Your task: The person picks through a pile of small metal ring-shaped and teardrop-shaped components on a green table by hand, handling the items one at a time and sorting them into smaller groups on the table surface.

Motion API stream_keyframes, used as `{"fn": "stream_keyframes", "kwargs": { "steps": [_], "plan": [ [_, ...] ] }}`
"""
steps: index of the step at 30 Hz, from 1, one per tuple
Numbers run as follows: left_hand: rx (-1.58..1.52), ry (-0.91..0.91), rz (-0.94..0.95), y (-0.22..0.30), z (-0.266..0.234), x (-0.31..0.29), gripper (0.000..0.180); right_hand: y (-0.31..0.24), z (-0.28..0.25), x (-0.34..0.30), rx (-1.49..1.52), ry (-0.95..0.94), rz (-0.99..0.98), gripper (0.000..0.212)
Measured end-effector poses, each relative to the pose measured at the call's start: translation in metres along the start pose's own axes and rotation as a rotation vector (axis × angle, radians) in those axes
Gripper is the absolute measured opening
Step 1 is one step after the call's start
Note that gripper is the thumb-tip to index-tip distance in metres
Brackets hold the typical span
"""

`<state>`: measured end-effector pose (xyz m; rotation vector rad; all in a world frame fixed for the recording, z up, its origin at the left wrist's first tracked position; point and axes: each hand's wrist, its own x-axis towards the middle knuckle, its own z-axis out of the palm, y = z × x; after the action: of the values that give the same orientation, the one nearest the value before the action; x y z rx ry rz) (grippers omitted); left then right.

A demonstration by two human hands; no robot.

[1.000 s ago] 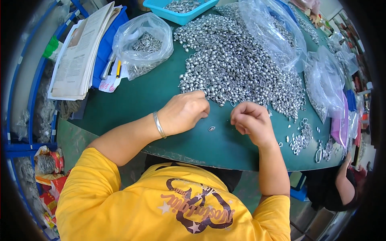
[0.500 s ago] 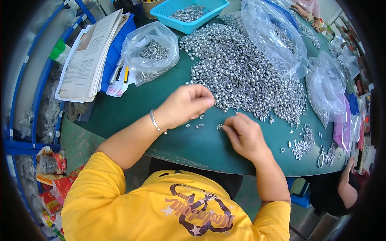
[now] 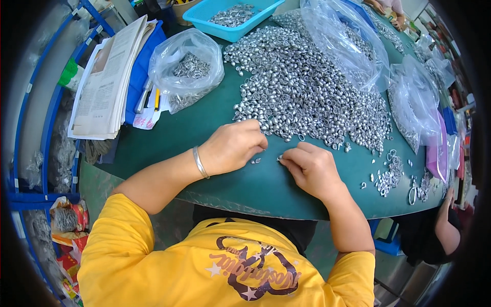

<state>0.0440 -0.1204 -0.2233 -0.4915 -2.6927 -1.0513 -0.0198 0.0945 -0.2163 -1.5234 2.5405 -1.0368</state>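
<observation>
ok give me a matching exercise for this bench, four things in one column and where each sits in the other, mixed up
Things:
1. blue tray
2. stack of papers
3. big heap of silver rings
4. clear bag of rings

Places:
a. spread over the middle of the green table, just beyond both hands
b. far edge of the table, at the top of the view
c. between the papers and the heap
d. left edge of the table

Pairs: 1-b, 2-d, 3-a, 4-c

My bench [image 3: 169, 135] has a green top. To my left stands a blue shelf frame [image 3: 30, 102]; a grey floor [image 3: 92, 179] lies below.
</observation>
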Motion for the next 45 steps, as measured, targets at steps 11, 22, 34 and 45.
{"fn": "stream_keyframes", "kwargs": {
  "steps": [11, 22, 34, 45],
  "plan": [
    [-0.804, -0.009, -0.447, -0.012, -0.039, 0.003, 0.002, -0.006, -0.007, 0.012, -0.071, -0.148, 0.098, 0.006],
    [-0.119, -0.078, -0.118, -0.011, -0.021, -0.011, 0.011, -0.015, -0.014, 0.042, -0.187, -0.416, 0.2, 0.006],
    [-1.309, -0.052, -0.757, -0.016, -0.034, -0.002, 0.01, -0.004, -0.009, 0.034, 0.006, -0.302, 0.193, 0.009],
    [0.015, 0.036, -0.006, -0.013, -0.005, -0.011, 0.008, -0.014, -0.012, 0.033, -0.047, -0.327, 0.07, 0.008]
  ]
}}
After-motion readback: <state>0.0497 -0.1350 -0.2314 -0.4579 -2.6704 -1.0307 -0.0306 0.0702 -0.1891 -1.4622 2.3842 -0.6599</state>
